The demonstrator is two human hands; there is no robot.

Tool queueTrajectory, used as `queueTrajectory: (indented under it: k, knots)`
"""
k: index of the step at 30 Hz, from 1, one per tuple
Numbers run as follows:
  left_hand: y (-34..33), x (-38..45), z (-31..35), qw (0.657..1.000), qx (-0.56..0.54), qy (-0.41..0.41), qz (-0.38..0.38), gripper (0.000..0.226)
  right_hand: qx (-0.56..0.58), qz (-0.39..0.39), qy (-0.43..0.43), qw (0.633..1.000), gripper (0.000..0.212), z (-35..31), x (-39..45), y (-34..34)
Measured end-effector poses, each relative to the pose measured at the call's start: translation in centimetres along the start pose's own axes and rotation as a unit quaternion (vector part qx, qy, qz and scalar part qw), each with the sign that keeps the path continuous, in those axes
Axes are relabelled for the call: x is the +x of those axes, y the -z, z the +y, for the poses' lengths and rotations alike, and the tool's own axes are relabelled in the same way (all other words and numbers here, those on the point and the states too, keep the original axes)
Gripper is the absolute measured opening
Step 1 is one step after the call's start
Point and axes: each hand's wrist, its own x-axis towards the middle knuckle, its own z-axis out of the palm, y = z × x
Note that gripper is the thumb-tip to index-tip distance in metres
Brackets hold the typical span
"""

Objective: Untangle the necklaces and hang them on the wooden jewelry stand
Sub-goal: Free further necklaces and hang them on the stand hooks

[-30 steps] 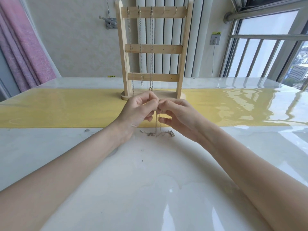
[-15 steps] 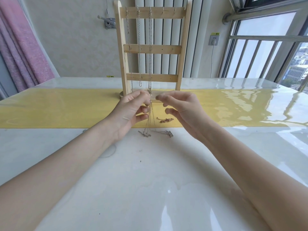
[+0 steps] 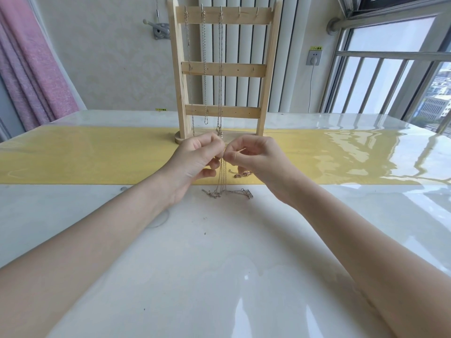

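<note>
A wooden jewelry stand (image 3: pixel 223 69) rises at the back of the table, with three silver chains (image 3: pixel 204 69) hanging from its top hooks. Just in front of its base, my left hand (image 3: pixel 195 162) and my right hand (image 3: pixel 258 162) meet fingertip to fingertip and pinch a thin silver necklace (image 3: pixel 222 176). Its strands drop from my fingers to the table, where the loose end and clasp (image 3: pixel 247 193) lie. A small gold-coloured chain (image 3: pixel 242 174) lies on the yellow strip under my right hand.
The glossy white table (image 3: pixel 219 264) has a yellow runner (image 3: pixel 85 154) across it, on which the stand's base sits. A pink curtain (image 3: pixel 31 64) hangs at the left, a white radiator stands behind the stand, and barred windows (image 3: pixel 390 69) are at the right.
Both hands rose from low over the table to the stand's base, lifting the silver necklace so its strands hang. They spread briefly, then closed together again. The gold chain came into view.
</note>
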Motion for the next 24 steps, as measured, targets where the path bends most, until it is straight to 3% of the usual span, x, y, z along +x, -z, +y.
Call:
queueTrajectory:
  k: [5,11,18,24]
  knots:
    - [0.0,-0.1,-0.1,1.000,0.028,-0.008,0.006,0.009,-0.068,0.005,0.014,0.998,0.015,-0.5,0.0,0.1]
    - [-0.3,0.0,-0.1,0.999,0.002,0.022,0.027,0.029,-0.121,0.017,0.030,0.992,0.011,-1.0,-0.1,0.0]
    - [0.8,0.3,0.7,0.979,-0.187,0.082,0.017,0.029,-0.061,0.045,0.000,0.997,0.023,-0.7,0.1,1.2]
    - [0.5,0.3,0.6,0.981,-0.174,0.071,0.058,0.028,0.093,0.040,-0.030,0.994,0.022,-0.2,0.2,1.6]
